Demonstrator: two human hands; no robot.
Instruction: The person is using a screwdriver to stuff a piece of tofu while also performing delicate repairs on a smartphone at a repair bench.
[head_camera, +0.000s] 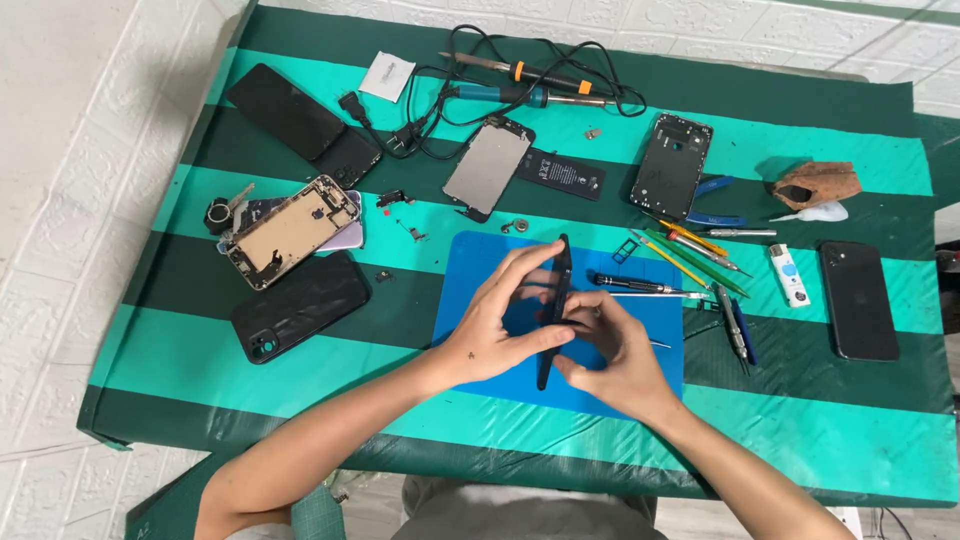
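Both hands hold a black phone (555, 310) on its edge above the blue mat (470, 262); the left hand (495, 330) curls its fingers over the phone's upper part; the right hand (615, 360) pinches its lower part; screwdrivers (640, 287) lie on the mat just right of the phone; an opened phone frame (290, 230) lies well left of the mat.

Phone (553, 310) on edge above mat (470, 262) (tools (700, 250) right)

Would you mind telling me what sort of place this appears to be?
Probably a phone repair bench: opened phones lie about, soldering irons sit at the back, and both hands hold a dark phone on edge over a blue work mat.
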